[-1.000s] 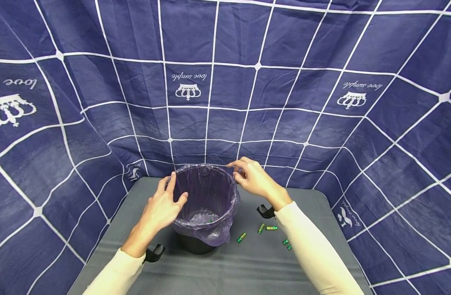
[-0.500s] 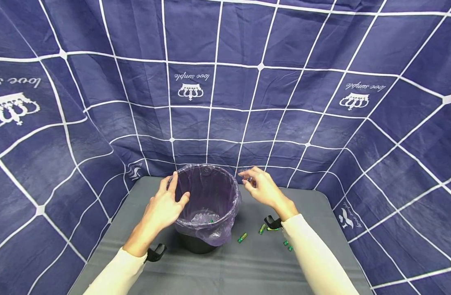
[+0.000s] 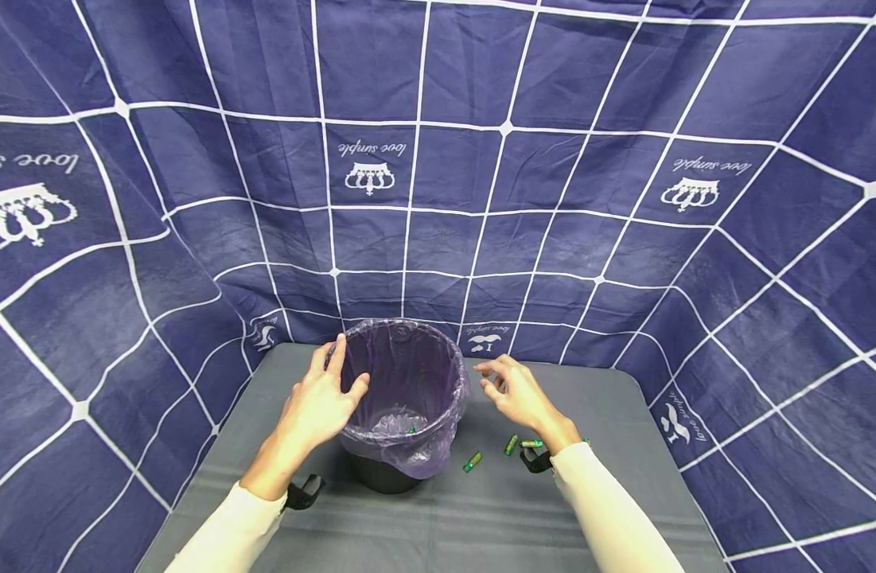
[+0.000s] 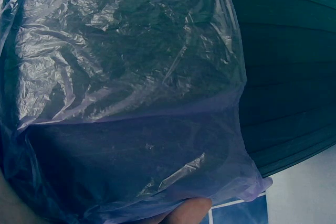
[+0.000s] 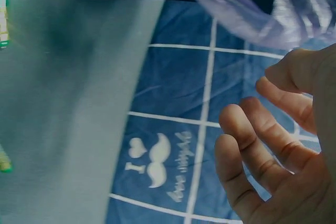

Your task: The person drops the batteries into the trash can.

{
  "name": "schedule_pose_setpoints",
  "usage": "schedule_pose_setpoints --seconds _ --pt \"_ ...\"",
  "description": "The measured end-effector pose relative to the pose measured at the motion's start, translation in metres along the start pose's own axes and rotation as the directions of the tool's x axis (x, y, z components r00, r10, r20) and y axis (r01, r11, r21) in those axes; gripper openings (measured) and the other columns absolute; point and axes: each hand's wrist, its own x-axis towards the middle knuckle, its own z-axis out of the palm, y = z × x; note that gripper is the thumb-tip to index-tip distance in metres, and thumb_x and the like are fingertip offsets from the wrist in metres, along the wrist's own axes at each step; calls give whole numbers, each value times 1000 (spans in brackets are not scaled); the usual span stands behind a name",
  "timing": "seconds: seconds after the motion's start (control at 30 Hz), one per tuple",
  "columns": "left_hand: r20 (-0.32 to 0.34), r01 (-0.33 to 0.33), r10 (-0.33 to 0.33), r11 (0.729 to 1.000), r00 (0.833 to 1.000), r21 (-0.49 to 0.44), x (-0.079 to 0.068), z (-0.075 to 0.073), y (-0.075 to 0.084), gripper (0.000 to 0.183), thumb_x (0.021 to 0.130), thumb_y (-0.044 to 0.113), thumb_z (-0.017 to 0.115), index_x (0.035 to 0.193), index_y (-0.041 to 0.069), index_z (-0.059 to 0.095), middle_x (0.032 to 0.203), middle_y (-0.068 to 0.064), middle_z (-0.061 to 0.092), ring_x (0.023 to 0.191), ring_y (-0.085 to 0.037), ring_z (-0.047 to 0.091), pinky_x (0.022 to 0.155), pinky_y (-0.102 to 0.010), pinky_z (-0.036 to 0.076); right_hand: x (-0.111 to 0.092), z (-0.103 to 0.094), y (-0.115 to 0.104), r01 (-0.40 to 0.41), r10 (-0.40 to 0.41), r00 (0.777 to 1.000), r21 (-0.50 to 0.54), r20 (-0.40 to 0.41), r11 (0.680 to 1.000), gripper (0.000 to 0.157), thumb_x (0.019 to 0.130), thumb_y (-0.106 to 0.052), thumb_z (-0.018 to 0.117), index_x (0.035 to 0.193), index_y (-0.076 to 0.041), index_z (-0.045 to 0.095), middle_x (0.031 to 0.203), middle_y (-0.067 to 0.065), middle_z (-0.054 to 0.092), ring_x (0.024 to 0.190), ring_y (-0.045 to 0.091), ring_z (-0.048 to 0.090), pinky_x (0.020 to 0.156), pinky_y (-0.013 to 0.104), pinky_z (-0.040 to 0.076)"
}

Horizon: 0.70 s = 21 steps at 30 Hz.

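Observation:
A black trash bin [image 3: 383,475] lined with a translucent purple bag [image 3: 426,458] stands on the grey surface. My left hand [image 3: 319,406] rests at the bin's left rim, fingers extended along it and thumb over the opening. In the left wrist view, fingertips [image 4: 191,211] show past the bag's overhang [image 4: 131,77]. To the right of the bin, my right hand [image 3: 516,391] hovers with bent fingers and nothing in them. Green-and-gold batteries lie below it, among them one battery [image 3: 473,461] near the bin and another battery [image 3: 511,444] farther right.
Inside the bin, a small green item [image 3: 412,430] shows at the bottom. Another battery [image 3: 531,443] lies by the black right wrist strap [image 3: 536,460], and part of one more battery [image 3: 587,440] shows past the sleeve. Blue checked cloth [image 3: 438,239] walls the grey table [image 3: 466,525].
My right hand has moved from beside the bin's far right rim rightward and nearer to me, lower toward the batteries. The left hand stays at the rim.

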Motion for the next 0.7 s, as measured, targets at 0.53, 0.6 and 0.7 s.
schedule_pose_setpoints --seconds 0.53,0.6,0.7 --pt "3 14 -14 1000 1000 -6 0 0 3 90 117 51 58 188 12 18 188 -21 31 131 -72 69 112 -80 56 -47 39 39 -88 67 972 86 226 992 39 106 -21 87 140 -2 80 128 14 74 102 26 72 80 23 56" --pt "1 15 -15 1000 1000 -4 0 0 2 90 117 50 58 188 12 18 188 -21 31 130 -72 70 111 -79 56 -51 44 42 -78 50 966 101 252 992 44 104 -22 90 140 0 79 130 18 73 104 32 72 82 26 58" --pt "1 16 -16 1000 1000 -1 0 0 2 90 117 50 58 188 11 18 188 -21 31 130 -72 70 112 -79 56 -57 51 44 -49 18 958 103 286 993 49 101 -23 93 141 0 79 132 20 73 109 39 75 88 36 64"
